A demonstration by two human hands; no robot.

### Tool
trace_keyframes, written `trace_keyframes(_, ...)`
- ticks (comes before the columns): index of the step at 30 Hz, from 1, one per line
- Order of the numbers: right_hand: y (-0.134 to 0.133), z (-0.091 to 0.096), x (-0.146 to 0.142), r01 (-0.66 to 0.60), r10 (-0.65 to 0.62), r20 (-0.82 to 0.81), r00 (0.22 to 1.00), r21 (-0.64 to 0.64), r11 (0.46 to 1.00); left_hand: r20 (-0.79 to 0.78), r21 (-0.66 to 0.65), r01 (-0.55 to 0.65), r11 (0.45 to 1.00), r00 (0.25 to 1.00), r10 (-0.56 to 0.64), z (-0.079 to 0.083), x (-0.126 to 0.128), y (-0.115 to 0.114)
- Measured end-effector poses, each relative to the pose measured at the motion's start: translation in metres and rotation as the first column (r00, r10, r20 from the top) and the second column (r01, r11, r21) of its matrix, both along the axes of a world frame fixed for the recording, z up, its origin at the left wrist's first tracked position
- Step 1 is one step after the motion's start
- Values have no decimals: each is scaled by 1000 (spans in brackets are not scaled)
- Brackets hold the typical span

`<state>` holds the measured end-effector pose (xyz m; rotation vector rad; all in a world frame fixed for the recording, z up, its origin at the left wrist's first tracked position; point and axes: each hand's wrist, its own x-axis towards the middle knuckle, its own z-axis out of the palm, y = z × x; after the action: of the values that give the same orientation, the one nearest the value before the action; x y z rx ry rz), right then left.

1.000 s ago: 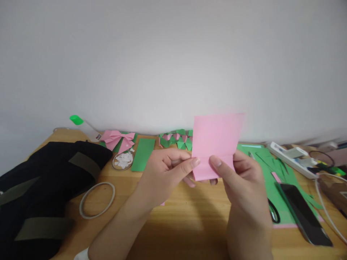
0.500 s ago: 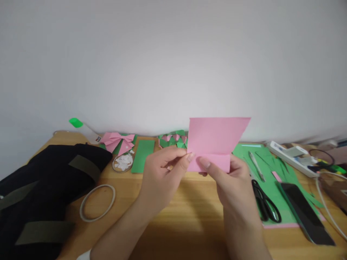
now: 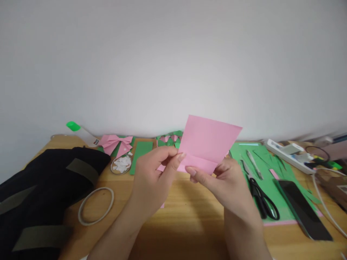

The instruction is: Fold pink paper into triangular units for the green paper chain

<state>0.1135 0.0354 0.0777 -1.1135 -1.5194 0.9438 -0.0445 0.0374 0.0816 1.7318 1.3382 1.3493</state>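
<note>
A pink paper sheet (image 3: 207, 141) with a narrow fold along its lower edge is held upright above the wooden table (image 3: 189, 216). My left hand (image 3: 155, 177) pinches its lower left corner between thumb and fingers. My right hand (image 3: 225, 184) grips the folded lower edge from the right, thumb on the front. The sheet leans slightly to the left.
A black bag (image 3: 40, 195) fills the left side, a tape ring (image 3: 95, 206) beside it. Pink bow (image 3: 116, 142), green strip (image 3: 140, 157) and folded paper pieces (image 3: 169, 139) line the wall. Right: green sheet (image 3: 273, 202), scissors (image 3: 262, 200), phone (image 3: 302, 209), power strip (image 3: 290, 153).
Both hands have carried the pink sheet leftward and a little lower, and it has tilted. Scissors once hidden behind my right hand now show.
</note>
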Motion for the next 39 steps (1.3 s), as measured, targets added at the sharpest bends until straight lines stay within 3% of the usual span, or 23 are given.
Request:
trace_keyframes(7, 0, 2, 3, -110, 106, 100, 989, 31, 993, -27, -24, 24, 999, 999, -24, 0, -7, 1)
trace_keyframes(10, -1, 0, 4, -135, 135, 64, 989, -6, 991, -65, -11, 36, 999, 997, -37, 0, -8, 1)
trace_keyframes(13, -2, -1, 3, -91, 89, -38, 995, -45, 995, -167, 34, 93, 995, 982, -86, 2, -9, 0)
trace_keyframes(18, -3, 1, 2, -4, 2, -36, 999, -32, 999, -223, 10, 188, 982, 958, -181, 4, -10, -2)
trace_keyframes(20, -4, 1, 1, 7, -10, -108, 994, -32, 999, -157, -3, 209, 978, 966, -207, 4, -8, -2)
trace_keyframes(23, -6, -1, 1, 1, -20, -234, 972, -78, 997, 87, -51, 244, 969, 967, -239, 3, -1, -2)
trace_keyframes(26, -8, -3, -1, -18, -32, -365, 931, -133, 991, 374, -110, 284, 952, 900, -226, 1, 6, -2)
trace_keyframes(28, -9, -3, -3, -6, -56, -428, 902, -141, 990, 482, -119, 280, 953, 855, -191, -1, 10, -2)
trace_keyframes(34, -16, 0, -15, 151, -211, -494, 843, -159, 976, 583, -48, 138, 989, 808, -84, -4, 14, -3)
trace_keyframes(37, -16, -4, -15, 165, -211, -480, 852, -136, 977, 615, -18, 139, 990, 783, -99, -4, 13, -2)
trace_keyframes(39, -14, -7, -11, 161, -187, -458, 869, -96, 982, 560, -25, 148, 989, 822, -109, -3, 10, -1)
